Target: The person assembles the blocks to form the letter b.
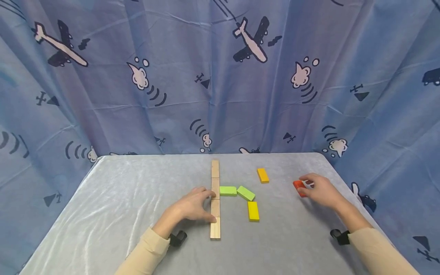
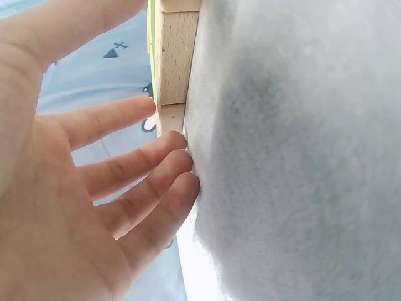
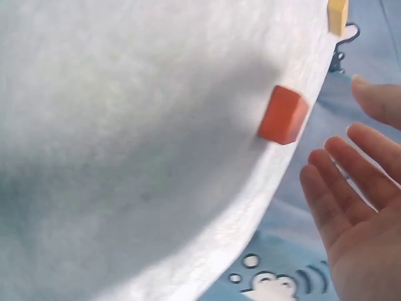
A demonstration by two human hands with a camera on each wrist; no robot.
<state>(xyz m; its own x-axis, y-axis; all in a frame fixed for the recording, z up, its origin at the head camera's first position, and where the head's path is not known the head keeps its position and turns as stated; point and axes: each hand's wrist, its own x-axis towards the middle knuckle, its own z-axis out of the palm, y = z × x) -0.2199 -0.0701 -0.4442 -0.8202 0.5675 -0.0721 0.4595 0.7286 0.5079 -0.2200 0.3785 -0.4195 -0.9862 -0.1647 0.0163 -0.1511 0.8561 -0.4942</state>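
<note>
Several plain wooden blocks [image 1: 215, 208] lie end to end in a straight row running away from me. Beside this row is my left hand [image 1: 192, 205], its thumb and fingers spread at the near blocks. The left wrist view shows its relaxed fingertips close along a wooden block [image 2: 175, 59]; whether they touch it I cannot tell. At the right, my right hand [image 1: 322, 190] hovers by a red block [image 1: 297, 185], partly hidden by the fingers. In the right wrist view a gap separates the red block [image 3: 282, 116] from the loosely extended fingers.
A green block [image 1: 228, 191] lies crosswise against the row, and another green block [image 1: 246, 193] angles off its right end. Below that one sits a yellow block [image 1: 253, 212]. An orange-yellow block [image 1: 262, 175] lies farther back. A patterned curtain [image 1: 185, 88] hangs behind the cloth-covered table [image 1: 137, 198].
</note>
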